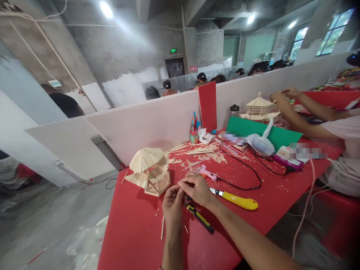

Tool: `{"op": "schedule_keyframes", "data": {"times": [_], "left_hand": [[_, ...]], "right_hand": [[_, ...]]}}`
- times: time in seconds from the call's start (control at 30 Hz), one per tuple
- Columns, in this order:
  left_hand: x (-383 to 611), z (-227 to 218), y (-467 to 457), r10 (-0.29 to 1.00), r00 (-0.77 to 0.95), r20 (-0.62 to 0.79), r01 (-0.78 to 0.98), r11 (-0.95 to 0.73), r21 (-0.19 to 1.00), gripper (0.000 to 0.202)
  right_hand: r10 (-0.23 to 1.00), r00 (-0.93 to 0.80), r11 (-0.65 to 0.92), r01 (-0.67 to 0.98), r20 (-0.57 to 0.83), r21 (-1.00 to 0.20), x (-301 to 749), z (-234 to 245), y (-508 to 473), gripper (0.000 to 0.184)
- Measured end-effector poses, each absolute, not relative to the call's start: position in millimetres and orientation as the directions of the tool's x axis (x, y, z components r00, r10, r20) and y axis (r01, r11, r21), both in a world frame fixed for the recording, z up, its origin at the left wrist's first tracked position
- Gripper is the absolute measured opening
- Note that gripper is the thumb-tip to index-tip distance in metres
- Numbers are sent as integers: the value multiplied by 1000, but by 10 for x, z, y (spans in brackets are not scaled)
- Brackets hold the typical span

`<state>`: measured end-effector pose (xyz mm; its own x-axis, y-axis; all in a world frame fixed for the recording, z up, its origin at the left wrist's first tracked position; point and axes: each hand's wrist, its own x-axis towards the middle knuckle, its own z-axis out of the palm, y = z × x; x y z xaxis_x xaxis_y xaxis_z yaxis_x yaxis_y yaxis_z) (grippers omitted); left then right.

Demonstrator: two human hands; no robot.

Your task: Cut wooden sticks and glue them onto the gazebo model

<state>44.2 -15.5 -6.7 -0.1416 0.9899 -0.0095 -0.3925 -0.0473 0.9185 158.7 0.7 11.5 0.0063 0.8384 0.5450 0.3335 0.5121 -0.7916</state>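
My left hand [172, 202] and my right hand [196, 188] meet above the red table [135, 232], thumbs and fingers pinched close together. Whatever lies between the fingertips is too small to make out. Just beyond and to the left stands a small pavilion model [149, 170] built of thin wooden sticks, with a layered roof. Under my right wrist lies a black and yellow utility knife [200, 218]. To the right are a yellow-handled knife [239, 200] and a pink glue gun [207, 173] with a black cord.
Loose wooden sticks [197, 150] and shavings litter the back of the table. A pen cup [194, 136], a green board [261, 132] and a plastic bag [261, 144] stand behind. At right, a co-worker's hands [284, 96] touch another stick model [259, 107]. A white partition [152, 125] borders the table.
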Motion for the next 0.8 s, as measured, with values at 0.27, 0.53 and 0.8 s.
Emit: {"op": "schedule_keyframes", "data": {"times": [0.27, 0.53, 0.8], "left_hand": [[254, -125, -220, 978, -175, -114, -400, 36, 916, 43], [207, -177, -264, 955, -196, -224, -506, 97, 857, 47], [201, -138, -301, 957, -191, -218, -527, 87, 845, 45]], "right_hand": [[875, -58, 440, 509, 480, -740, 1862, -123, -364, 26], [916, -17, 124, 962, 401, -242, 2579, -491, -856, 42], [975, 61, -39, 994, 214, -105, 2871, -695, -1006, 47]]}}
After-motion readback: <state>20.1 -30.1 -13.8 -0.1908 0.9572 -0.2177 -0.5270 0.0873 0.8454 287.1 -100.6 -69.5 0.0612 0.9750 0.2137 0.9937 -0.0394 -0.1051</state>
